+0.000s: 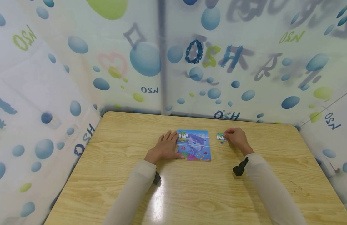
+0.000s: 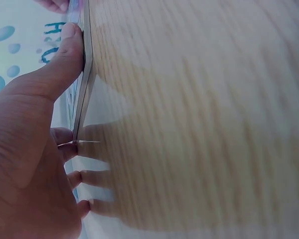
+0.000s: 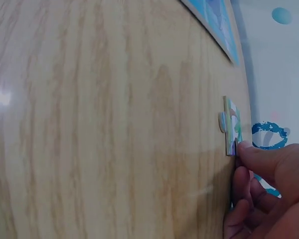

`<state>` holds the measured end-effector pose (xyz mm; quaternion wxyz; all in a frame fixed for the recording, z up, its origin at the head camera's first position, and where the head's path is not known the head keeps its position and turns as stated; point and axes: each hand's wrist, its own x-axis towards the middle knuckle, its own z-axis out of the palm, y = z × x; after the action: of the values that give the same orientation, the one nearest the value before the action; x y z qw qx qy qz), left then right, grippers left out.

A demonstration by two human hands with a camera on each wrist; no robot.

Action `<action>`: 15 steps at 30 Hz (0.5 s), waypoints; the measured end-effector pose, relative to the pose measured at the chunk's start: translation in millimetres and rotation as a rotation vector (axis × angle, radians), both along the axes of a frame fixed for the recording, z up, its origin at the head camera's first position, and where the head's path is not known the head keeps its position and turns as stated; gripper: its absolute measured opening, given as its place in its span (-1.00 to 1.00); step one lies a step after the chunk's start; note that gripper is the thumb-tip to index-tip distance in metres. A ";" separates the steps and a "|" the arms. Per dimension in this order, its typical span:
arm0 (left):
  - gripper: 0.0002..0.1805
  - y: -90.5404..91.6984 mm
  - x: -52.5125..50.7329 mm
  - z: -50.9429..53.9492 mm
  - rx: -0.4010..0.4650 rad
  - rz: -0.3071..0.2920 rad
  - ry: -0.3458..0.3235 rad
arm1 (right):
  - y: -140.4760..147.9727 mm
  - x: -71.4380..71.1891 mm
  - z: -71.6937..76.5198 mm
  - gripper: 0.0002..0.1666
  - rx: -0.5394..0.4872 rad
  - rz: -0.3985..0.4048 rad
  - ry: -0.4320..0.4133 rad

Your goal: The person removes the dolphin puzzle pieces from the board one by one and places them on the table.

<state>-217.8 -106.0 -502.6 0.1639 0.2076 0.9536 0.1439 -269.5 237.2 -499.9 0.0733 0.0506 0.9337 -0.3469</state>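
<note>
Plainly, the head view showed one square blue picture puzzle (image 1: 194, 145) printed with purple dolphins, one small flat puzzle piece (image 1: 220, 137) with a green palm tree on it, and two bare hands. The left hand (image 1: 165, 147) lay wide, its fingers straight and spread, touching the left side of the puzzle, with the thumb across the near left corner. The right hand (image 1: 237, 137) was narrow: thumb and fingers pinched the piece by its right edge, just beside the puzzle on its right, with a gap between the two. Two cream long sleeves (image 1: 272, 187) covered the forearms, and two small black devices (image 1: 239, 168) sat at the wrists. The surface (image 1: 198, 193) was pale yellow wood with visible grain and a bright patch of glare near the left forearm. Around it hung white sheeting (image 1: 184, 81) printed with blue and green ovals and lettering.

From the left wrist, the thumb rested along the thin edge of the puzzle, seen nearly side-on, and four fingertips showed lower down, throwing shadows on the wood.

From the right wrist, the thumb and fingers gripped one end of the piece, whose rounded tab stuck out at the side. One corner of the puzzle showed above, well apart from that hand.
</note>
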 end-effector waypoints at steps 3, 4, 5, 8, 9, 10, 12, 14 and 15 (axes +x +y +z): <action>0.24 -0.1 -0.2 -0.7 0.002 0.002 0.002 | -1.3 0.3 -1.5 -0.74 0.038 0.001 0.017; 0.24 -0.2 -0.3 -1.0 0.001 0.003 0.003 | -1.5 0.5 -1.6 -0.74 0.045 0.001 0.023; 0.24 -0.2 -0.4 -0.9 0.001 0.004 0.004 | -1.8 0.8 -1.6 -0.74 0.050 0.001 0.028; 0.24 -0.2 -0.6 -0.7 0.005 0.006 0.002 | -1.6 1.7 -1.2 -0.74 0.052 0.009 0.040; 0.24 -0.1 -0.6 -0.5 0.006 0.007 0.002 | -1.1 1.8 -1.2 -0.74 0.049 0.014 0.043; 0.24 0.0 -0.6 -0.3 0.008 0.006 0.001 | -0.4 2.2 -1.1 -0.73 0.044 0.023 0.047; 0.24 0.1 -0.6 -0.2 0.011 0.007 -0.002 | 1.2 2.3 -1.2 -0.73 0.020 0.029 0.047; 0.24 0.4 -0.6 -0.1 0.007 0.006 -0.002 | 3.1 2.6 -0.9 -0.72 -0.008 0.032 0.043; 0.24 0.4 -0.6 0.0 0.005 0.006 -0.001 | 3.8 2.7 -0.5 -0.71 -0.018 0.030 0.040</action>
<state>-218.4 -105.6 -502.6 0.1636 0.2053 0.9537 0.1468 -266.8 241.1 -500.4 0.0601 0.0287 0.9324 -0.3552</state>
